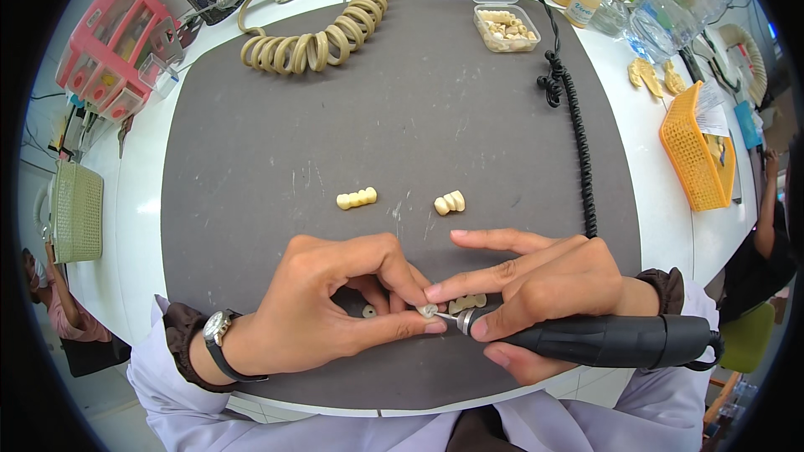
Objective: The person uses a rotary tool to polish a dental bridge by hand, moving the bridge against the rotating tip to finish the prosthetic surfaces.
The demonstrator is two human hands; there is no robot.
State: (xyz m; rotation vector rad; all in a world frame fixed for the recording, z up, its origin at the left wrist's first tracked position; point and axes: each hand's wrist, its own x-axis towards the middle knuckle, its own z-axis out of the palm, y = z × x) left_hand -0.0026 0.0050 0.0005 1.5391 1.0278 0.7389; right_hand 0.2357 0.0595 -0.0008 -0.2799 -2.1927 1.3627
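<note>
Between the thumb and fingers of my left hand is a small pale dental crown. My right hand is wrapped round a black dental handpiece, its metal tip meeting the crown or lying right beside it. My right index finger rests near the left fingertips. Under the right fingers a pale dental bridge lies partly hidden on the mat. Another small crown is next to my left palm. Farther off lie a yellowish dental bridge and a shorter dental bridge.
A dark grey mat covers the white table. At the back are a coiled beige hose and an open clear box of tooth pieces. A black coiled cord runs down the right, near an orange basket. Pink drawers stand left.
</note>
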